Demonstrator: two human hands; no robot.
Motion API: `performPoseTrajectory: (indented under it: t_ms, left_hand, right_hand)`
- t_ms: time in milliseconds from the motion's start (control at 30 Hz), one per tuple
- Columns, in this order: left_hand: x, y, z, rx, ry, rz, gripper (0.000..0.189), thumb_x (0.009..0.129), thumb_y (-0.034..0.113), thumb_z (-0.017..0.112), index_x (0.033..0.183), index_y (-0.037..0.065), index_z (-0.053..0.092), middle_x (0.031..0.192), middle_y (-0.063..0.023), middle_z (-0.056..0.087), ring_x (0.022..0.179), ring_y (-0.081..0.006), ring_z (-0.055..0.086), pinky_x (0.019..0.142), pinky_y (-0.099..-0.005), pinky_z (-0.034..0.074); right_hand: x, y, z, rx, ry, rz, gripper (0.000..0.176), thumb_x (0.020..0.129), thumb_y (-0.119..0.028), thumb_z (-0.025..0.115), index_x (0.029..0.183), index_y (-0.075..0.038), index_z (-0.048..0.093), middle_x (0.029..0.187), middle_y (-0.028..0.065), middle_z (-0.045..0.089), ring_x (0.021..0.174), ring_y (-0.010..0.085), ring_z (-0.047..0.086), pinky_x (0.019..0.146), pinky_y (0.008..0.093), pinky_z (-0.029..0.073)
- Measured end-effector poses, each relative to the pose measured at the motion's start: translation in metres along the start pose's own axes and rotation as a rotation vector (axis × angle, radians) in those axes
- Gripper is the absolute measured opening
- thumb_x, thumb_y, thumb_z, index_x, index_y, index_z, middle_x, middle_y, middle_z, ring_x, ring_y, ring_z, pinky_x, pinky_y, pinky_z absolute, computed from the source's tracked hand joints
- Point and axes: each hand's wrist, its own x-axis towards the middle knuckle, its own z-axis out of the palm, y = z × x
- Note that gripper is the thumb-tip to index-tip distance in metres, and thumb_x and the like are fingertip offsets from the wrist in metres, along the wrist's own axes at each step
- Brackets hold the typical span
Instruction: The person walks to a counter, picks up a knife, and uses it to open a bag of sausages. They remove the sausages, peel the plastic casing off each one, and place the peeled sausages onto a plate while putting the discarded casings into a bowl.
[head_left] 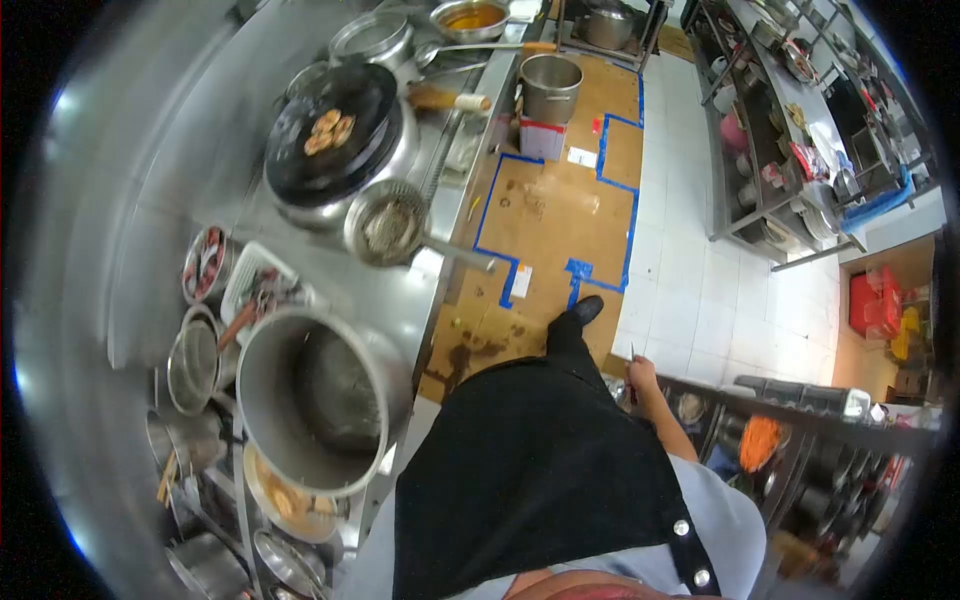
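My right hand (641,376) is closed, low at my right side by the edge of a counter. A thin, pointed metal tip sticks up from the fist, and something reddish shows below it; the kind of tool is too small to tell. Just under the hand is a small shiny object (618,390), partly hidden. My left hand is out of view. On the left, far from the hand, a large deep pot (300,410) stands on the steel counter. Behind it a strainer ladle (388,226) lies beside a black pan (330,135) with several browned pieces of food (328,132).
Cardboard (560,210) edged with blue tape covers the floor ahead, with white tiles (680,230) to its right. A metal pot (551,88) stands on a box there. Loaded steel shelving (780,120) lines the right side. Shredded orange food (760,442) sits at lower right.
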Motion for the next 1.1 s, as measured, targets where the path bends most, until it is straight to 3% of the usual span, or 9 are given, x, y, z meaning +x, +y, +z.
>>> performPoseTrajectory:
  t_ms: [167,267,433,567,667,800,900,967,1100]
  left_hand:
    - [0.153,0.142,0.039,0.066,-0.027,-0.012,0.033,0.104,0.035,0.066,0.112,0.004,0.069,0.091,-0.0067,0.071,0.082,-0.0209,0.064,0.072,-0.0363,0.048]
    - [0.228,0.219,0.067,0.106,-0.085,-0.028,0.032,0.104,0.036,0.065,0.11,0.004,0.069,0.089,-0.0062,0.07,0.08,-0.0203,0.063,0.069,-0.0364,0.048]
    - [0.309,0.327,0.099,0.16,-0.11,-0.063,0.032,0.104,0.036,0.065,0.107,0.005,0.068,0.086,-0.0055,0.069,0.075,-0.0193,0.062,0.065,-0.0364,0.047]
    - [0.371,0.393,0.128,0.227,-0.151,-0.087,0.031,0.104,0.037,0.064,0.105,0.006,0.067,0.084,-0.0049,0.068,0.071,-0.0185,0.061,0.062,-0.0365,0.046]
    - [0.428,0.439,0.153,0.312,-0.207,-0.1,0.031,0.104,0.037,0.064,0.104,0.007,0.067,0.082,-0.0044,0.067,0.069,-0.018,0.06,0.059,-0.0365,0.045]
    - [0.519,0.511,0.189,0.45,-0.295,-0.104,0.031,0.104,0.038,0.063,0.101,0.007,0.066,0.08,-0.0038,0.066,0.065,-0.0172,0.059,0.055,-0.0365,0.044]
    - [0.604,0.59,0.214,0.582,-0.351,-0.058,0.031,0.104,0.038,0.063,0.1,0.008,0.066,0.078,-0.0033,0.065,0.062,-0.0166,0.059,0.053,-0.0366,0.043]
    - [0.673,0.667,0.238,0.663,-0.384,0.043,0.031,0.104,0.038,0.062,0.099,0.008,0.066,0.077,-0.003,0.065,0.061,-0.0162,0.058,0.051,-0.0366,0.043]
    - [0.802,0.867,0.332,0.552,-0.553,0.212,0.031,0.104,0.041,0.062,0.099,0.01,0.065,0.072,-0.0018,0.059,0.057,-0.0151,0.054,0.048,-0.0356,0.041]
  right_hand:
    - [0.173,0.001,-0.06,-0.082,0.115,-0.185,0.045,0.098,-0.011,0.064,0.142,-0.003,0.063,0.063,0.0056,0.054,0.045,0.019,0.052,0.04,0.0396,0.043]
    - [0.138,-0.158,-0.149,0.016,0.0,-0.084,0.053,0.099,-0.014,0.06,0.152,-0.01,0.058,0.064,0.0056,0.057,0.048,0.0172,0.054,0.043,0.038,0.046]
    - [0.192,-0.28,-0.261,-0.099,0.208,-0.069,0.04,0.096,-0.025,0.06,0.129,-0.004,0.068,0.085,0.0206,0.073,0.064,0.0312,0.071,0.058,0.0448,0.057]
    - [0.276,-0.274,-0.312,-0.125,0.433,-0.206,0.05,0.096,-0.027,0.065,0.141,-0.005,0.066,0.082,0.0195,0.075,0.058,0.0267,0.071,0.054,0.0438,0.058]
    - [0.28,-0.283,-0.335,-0.133,0.482,-0.134,0.036,0.092,-0.028,0.062,0.115,-0.002,0.072,0.101,0.0269,0.075,0.088,0.043,0.075,0.083,0.0526,0.06]
    - [0.288,-0.265,-0.354,0.023,0.361,0.162,0.027,0.09,-0.019,0.058,0.104,0.0,0.071,0.077,0.0217,0.073,0.059,0.0316,0.072,0.056,0.0457,0.059]
    - [0.288,-0.241,-0.363,0.147,0.364,0.353,0.041,0.093,-0.02,0.061,0.129,-0.002,0.069,0.072,0.0149,0.07,0.054,0.025,0.067,0.047,0.0399,0.053]
    - [0.289,-0.244,-0.368,0.31,0.477,0.444,0.032,0.093,-0.018,0.058,0.116,-0.001,0.072,0.073,0.015,0.069,0.055,0.0266,0.068,0.048,0.0402,0.055]
    - [0.291,-0.27,-0.378,0.682,0.694,0.456,0.048,0.098,-0.024,0.064,0.143,-0.006,0.063,0.075,0.0102,0.066,0.052,0.0196,0.062,0.043,0.0358,0.047]
